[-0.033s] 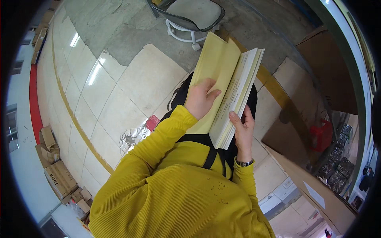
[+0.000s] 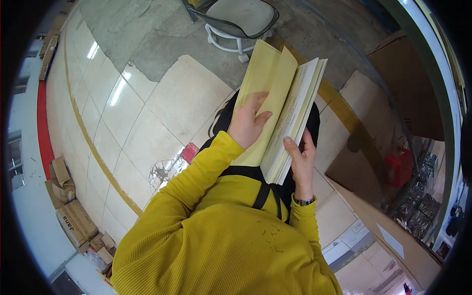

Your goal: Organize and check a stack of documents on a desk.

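An open book [image 2: 299,105] with yellow and white leaves rests across my lap, slightly tilted. My left hand [image 2: 249,119] lies on the yellow left-hand page [image 2: 263,73], fingers stretched out and thumb apart, the fingertips faint and blurred. One yellow leaf [image 2: 284,69] stands raised beside the fold. On the other side, my right hand [image 2: 301,156] grips the stack of leaves at its outer edge, thumb on top and fingers behind. Small print shows on the white page. A dark-strapped watch sits on the right wrist.
A grey chair [image 2: 238,17] with a white base stands ahead. At right are a large cardboard box [image 2: 408,83], a red container [image 2: 398,167] and a carton flap [image 2: 378,231]. Cardboard boxes [image 2: 76,223] line the left wall. Cracked tiles [image 2: 164,172] lie left of my legs.
The fingers of my left hand have shifted slightly on the yellow page. My right hand keeps its hold, and the book stays nearly in place.
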`<control>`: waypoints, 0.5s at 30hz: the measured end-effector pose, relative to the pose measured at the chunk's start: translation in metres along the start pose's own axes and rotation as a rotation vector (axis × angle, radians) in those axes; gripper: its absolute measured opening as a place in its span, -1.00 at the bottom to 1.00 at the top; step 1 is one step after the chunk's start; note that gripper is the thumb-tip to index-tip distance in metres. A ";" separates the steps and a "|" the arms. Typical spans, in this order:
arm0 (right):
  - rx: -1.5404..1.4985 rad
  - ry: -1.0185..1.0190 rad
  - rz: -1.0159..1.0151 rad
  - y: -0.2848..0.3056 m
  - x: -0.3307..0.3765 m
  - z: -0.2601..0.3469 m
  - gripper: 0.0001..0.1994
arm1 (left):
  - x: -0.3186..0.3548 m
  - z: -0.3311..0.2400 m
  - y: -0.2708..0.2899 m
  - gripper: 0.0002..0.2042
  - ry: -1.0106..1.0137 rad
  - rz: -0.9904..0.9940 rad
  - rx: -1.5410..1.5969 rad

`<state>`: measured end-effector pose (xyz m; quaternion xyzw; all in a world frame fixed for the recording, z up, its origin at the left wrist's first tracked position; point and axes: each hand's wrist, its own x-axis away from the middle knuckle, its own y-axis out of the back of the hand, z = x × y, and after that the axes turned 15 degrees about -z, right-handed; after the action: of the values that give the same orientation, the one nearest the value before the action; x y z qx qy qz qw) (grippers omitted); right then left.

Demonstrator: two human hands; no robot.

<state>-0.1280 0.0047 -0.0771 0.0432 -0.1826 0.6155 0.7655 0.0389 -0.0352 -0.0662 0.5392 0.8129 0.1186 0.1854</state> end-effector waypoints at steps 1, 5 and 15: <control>-0.005 0.014 0.024 -0.002 0.000 0.002 -0.39 | 0.001 0.002 0.001 -0.82 -0.004 0.013 -0.006; 0.014 0.045 0.008 -0.007 0.000 0.004 -0.38 | -0.003 0.004 0.000 -0.70 0.017 0.203 0.042; 0.080 0.052 -0.021 -0.010 0.003 0.003 -0.31 | -0.013 0.004 0.001 -0.58 0.221 0.557 0.098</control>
<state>-0.1186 0.0039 -0.0720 0.0597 -0.1372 0.6154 0.7739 0.0463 -0.0465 -0.0671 0.7334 0.6540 0.1833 0.0297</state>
